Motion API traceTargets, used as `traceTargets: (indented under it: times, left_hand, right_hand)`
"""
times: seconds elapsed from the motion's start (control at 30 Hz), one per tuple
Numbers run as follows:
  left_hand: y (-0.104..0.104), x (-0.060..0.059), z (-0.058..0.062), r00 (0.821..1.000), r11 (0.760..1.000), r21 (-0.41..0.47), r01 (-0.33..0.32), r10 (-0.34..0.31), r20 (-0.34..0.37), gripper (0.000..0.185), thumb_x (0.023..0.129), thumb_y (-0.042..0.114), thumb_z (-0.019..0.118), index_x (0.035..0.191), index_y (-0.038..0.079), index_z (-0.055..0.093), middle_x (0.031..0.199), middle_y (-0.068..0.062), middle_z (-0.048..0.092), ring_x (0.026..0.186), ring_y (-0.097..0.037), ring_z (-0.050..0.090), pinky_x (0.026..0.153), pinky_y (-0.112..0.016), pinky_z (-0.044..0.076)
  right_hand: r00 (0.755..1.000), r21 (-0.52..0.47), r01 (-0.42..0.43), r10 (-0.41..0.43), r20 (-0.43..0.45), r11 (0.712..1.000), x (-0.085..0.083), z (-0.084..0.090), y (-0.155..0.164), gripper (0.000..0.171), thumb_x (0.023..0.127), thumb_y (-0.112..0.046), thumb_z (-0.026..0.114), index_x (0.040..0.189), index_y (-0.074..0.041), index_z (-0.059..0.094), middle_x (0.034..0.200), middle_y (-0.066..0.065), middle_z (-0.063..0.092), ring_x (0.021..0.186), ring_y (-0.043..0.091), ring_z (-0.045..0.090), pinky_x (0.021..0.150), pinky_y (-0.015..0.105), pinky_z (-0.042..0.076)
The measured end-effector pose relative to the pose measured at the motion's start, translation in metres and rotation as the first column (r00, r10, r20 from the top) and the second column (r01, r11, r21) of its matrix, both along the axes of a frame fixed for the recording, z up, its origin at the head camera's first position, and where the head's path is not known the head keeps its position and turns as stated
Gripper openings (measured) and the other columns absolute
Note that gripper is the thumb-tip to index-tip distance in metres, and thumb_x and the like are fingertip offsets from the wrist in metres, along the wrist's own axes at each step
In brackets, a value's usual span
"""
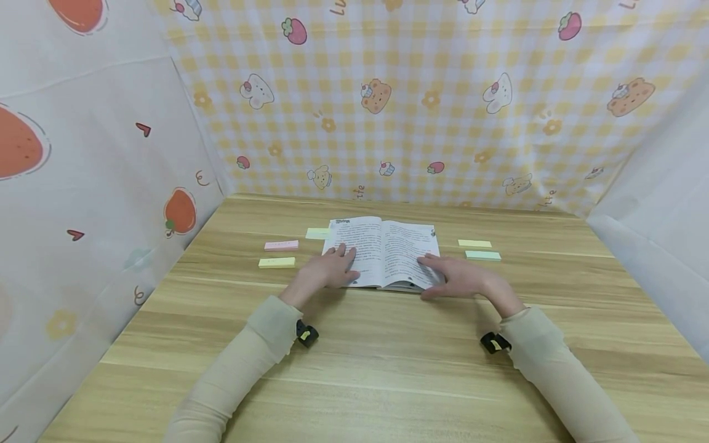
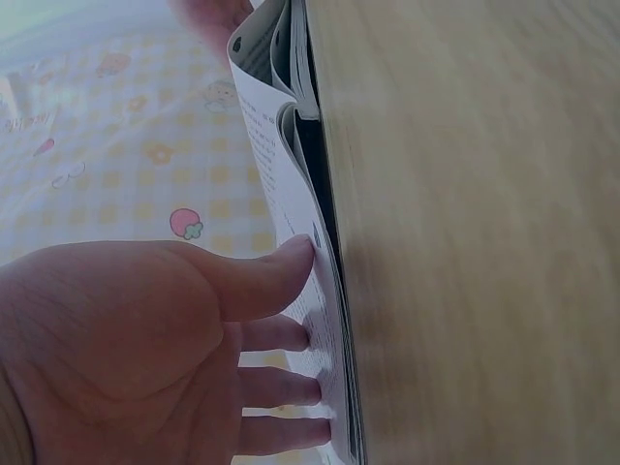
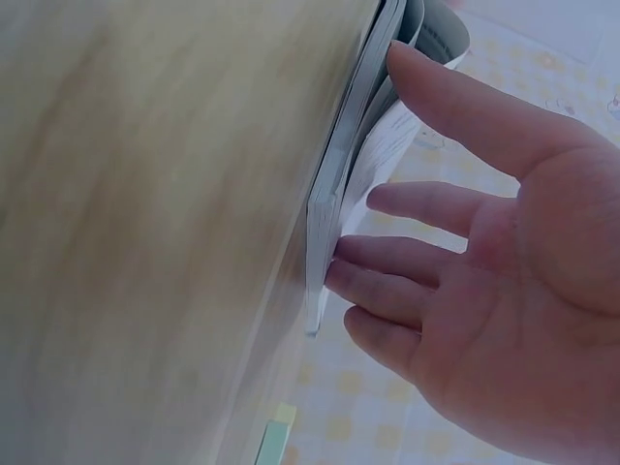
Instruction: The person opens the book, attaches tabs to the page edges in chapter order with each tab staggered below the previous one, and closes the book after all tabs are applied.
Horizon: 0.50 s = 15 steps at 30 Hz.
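An open book (image 1: 383, 249) with printed text lies flat on the wooden table (image 1: 388, 363) near its middle. My left hand (image 1: 331, 268) rests with straight fingers on the left page, near its lower corner. In the left wrist view those fingertips (image 2: 308, 334) press the page edge of the book (image 2: 291, 184). My right hand (image 1: 455, 275) lies flat on the right page's lower corner. The right wrist view shows its spread fingers (image 3: 387, 281) touching the book (image 3: 360, 165) at the page edges.
Sticky-note strips lie beside the book: a pink one (image 1: 280, 245), a yellow one (image 1: 276, 263) and a pale green one (image 1: 317, 233) on the left, a yellow one (image 1: 474, 243) and a green one (image 1: 483, 255) on the right. Patterned cloth walls enclose the table.
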<state>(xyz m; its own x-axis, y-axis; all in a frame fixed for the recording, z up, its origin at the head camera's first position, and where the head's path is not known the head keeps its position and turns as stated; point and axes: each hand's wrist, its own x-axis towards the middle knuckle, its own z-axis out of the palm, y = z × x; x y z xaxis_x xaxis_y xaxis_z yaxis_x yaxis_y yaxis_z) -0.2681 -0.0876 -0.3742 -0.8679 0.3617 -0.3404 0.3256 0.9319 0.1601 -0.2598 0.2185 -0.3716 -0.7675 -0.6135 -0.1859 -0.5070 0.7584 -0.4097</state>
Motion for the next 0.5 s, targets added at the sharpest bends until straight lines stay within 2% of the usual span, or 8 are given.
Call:
traceTargets:
  times: [0.13, 0.33, 0.43, 0.5]
  left_hand:
    - [0.0, 0.0001, 0.0008, 1.0, 1.0, 0.016, 0.002, -0.002, -0.004, 0.07, 0.107, 0.046, 0.043, 0.162, 0.009, 0.02, 0.165, -0.021, 0.013, 0.15, -0.042, 0.019, 0.118, -0.056, 0.025]
    - [0.0015, -0.0025, -0.0004, 0.998, 0.998, 0.054, 0.031, -0.029, -0.051, 0.067, 0.107, 0.043, 0.046, 0.159, 0.004, 0.027, 0.162, -0.025, 0.023, 0.147, -0.043, 0.027, 0.117, -0.055, 0.028]
    - [0.0024, -0.0033, -0.0004, 0.996, 0.997, 0.06, 0.052, -0.048, -0.077, 0.064, 0.107, 0.041, 0.047, 0.157, 0.003, 0.032, 0.159, -0.026, 0.029, 0.144, -0.041, 0.033, 0.115, -0.054, 0.032]
    - [0.0031, -0.0034, -0.0001, 0.993, 0.995, 0.067, 0.071, -0.064, -0.102, 0.06, 0.106, 0.039, 0.048, 0.153, 0.003, 0.04, 0.154, -0.025, 0.039, 0.138, -0.039, 0.043, 0.111, -0.053, 0.039]
  right_hand:
    - [1.0, -0.007, 0.001, -0.001, 0.008, 1.0, -0.0001, 0.0, -0.0006, 0.087, 0.091, -0.043, 0.073, 0.156, 0.0, 0.034, 0.159, 0.028, 0.027, 0.146, 0.045, 0.027, 0.117, 0.058, 0.024]
    - [1.0, -0.043, -0.013, 0.013, 0.017, 0.999, 0.0002, -0.0001, -0.0014, 0.087, 0.093, -0.042, 0.072, 0.156, 0.001, 0.031, 0.159, 0.027, 0.028, 0.145, 0.044, 0.03, 0.117, 0.056, 0.026]
    - [1.0, -0.054, -0.013, 0.013, 0.014, 0.998, -0.0004, -0.0014, -0.0018, 0.087, 0.094, -0.044, 0.07, 0.157, 0.0, 0.03, 0.159, 0.025, 0.031, 0.144, 0.043, 0.033, 0.116, 0.056, 0.028]
    - [1.0, -0.064, -0.009, 0.01, 0.016, 0.998, -0.0006, -0.0016, -0.0025, 0.087, 0.094, -0.045, 0.069, 0.157, -0.001, 0.03, 0.158, 0.024, 0.033, 0.143, 0.042, 0.035, 0.115, 0.056, 0.03]
